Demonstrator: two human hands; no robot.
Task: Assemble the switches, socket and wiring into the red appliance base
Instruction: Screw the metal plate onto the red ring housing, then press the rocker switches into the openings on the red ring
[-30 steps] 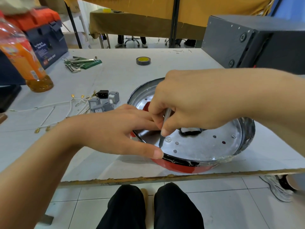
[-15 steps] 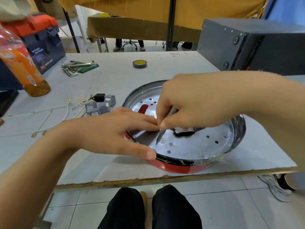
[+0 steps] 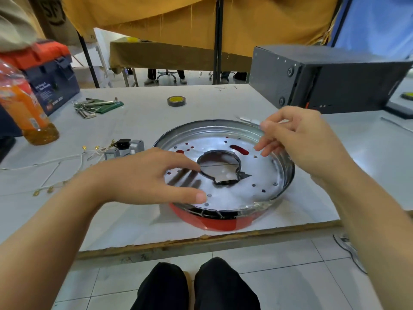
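The right hand (image 3: 299, 139) has lifted away from the screw near the front rim and now hovers over the far right rim of the red base (image 3: 223, 222), its grip pinched narrow on a thin screwdriver (image 3: 248, 119). The left hand (image 3: 143, 177) has loosened, fingers spread flat over the metal plate (image 3: 234, 195). The base sits at the table's (image 3: 138, 121) front edge. That screw looks finished; the 3 switches and socket (image 3: 125, 147), with wires (image 3: 51, 162), wait at left.

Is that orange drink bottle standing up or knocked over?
Upright. The bottle stands on its base on the table, with the drink pooled level at the bottom.
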